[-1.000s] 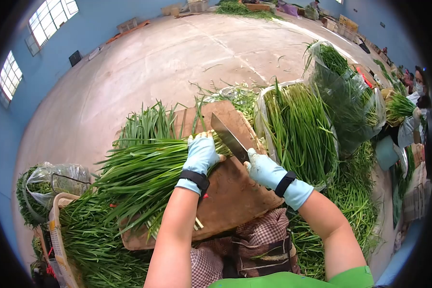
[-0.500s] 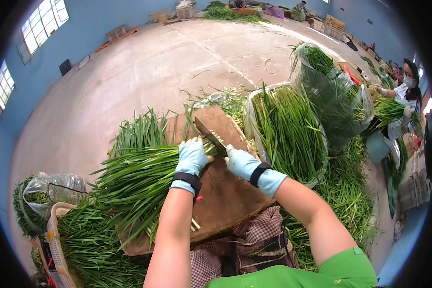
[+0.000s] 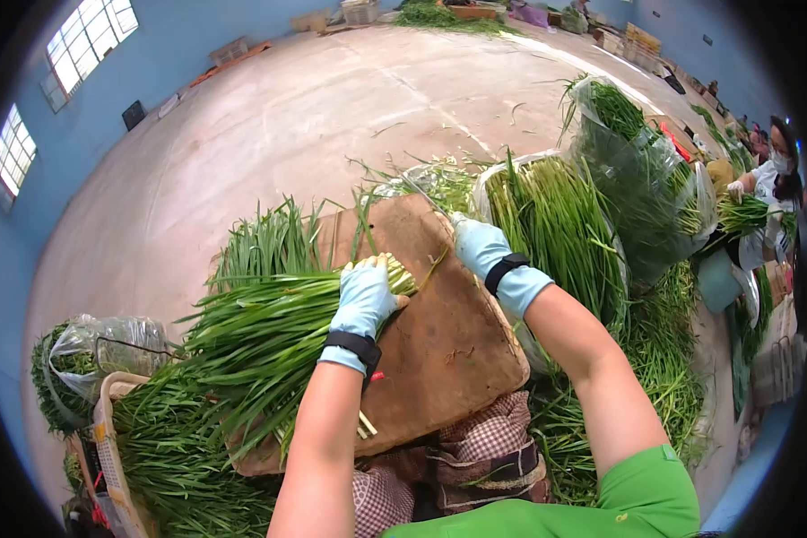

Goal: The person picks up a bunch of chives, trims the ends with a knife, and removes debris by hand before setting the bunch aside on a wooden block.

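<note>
My left hand, in a pale blue glove, is closed over the cut-end side of a bunch of Chinese chives lying on a brown wooden board. Its pale stem ends point right, beyond my fingers. Past the board's right edge, my right hand, gloved the same way, is closed around a knife. The blade appears nearly edge-on, and my fingers hide the handle. A second pile of chives rests at the board's far left.
A plastic bag of upright chives stands right of the board, with a larger bag behind. Loose greens cover the floor there. A crate of chives sits at lower left. A masked co-worker holds greens at far right.
My right hand has carried the knife right and away from the stems, off the board's far right edge. My left hand stays on the bunch. The view has shifted slightly.
</note>
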The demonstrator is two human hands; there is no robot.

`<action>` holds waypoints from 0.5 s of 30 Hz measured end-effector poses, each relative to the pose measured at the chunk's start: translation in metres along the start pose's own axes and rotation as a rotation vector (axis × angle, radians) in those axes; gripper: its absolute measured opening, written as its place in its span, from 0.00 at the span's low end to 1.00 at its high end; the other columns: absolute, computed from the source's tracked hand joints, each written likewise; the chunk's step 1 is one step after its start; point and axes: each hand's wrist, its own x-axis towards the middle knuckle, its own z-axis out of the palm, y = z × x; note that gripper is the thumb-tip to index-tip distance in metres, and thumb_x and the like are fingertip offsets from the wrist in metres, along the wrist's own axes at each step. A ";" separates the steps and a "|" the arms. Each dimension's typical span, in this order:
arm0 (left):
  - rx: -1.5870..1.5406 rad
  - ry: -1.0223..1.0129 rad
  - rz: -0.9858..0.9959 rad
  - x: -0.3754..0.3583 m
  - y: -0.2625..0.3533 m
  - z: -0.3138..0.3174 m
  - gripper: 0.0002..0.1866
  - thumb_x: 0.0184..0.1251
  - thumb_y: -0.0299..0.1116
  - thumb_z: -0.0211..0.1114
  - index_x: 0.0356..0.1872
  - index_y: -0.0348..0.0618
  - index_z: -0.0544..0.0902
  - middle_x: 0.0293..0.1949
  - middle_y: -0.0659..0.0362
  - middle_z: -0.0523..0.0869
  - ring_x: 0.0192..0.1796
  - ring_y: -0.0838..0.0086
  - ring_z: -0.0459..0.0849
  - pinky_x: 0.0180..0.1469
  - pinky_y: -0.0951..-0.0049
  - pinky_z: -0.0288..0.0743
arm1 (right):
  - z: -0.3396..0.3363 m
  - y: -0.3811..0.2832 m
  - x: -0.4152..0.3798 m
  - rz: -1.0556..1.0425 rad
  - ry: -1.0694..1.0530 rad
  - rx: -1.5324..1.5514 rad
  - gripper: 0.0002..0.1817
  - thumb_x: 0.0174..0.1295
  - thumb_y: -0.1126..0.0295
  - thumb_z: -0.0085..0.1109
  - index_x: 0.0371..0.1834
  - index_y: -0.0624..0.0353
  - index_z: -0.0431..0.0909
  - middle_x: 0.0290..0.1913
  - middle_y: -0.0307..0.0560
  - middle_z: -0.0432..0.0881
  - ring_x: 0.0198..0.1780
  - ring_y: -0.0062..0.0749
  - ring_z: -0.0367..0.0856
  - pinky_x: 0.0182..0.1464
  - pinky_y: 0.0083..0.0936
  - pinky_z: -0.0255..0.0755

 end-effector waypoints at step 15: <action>-2.028 -0.205 -0.653 -0.162 0.088 -0.014 0.21 0.65 0.41 0.52 0.49 0.33 0.70 0.44 0.48 0.77 0.46 0.64 0.77 0.50 0.66 0.71 | -0.026 -0.008 -0.137 -0.294 -0.211 0.008 0.24 0.52 0.57 0.57 0.48 0.58 0.67 0.37 0.57 0.75 0.39 0.51 0.75 0.39 0.40 0.70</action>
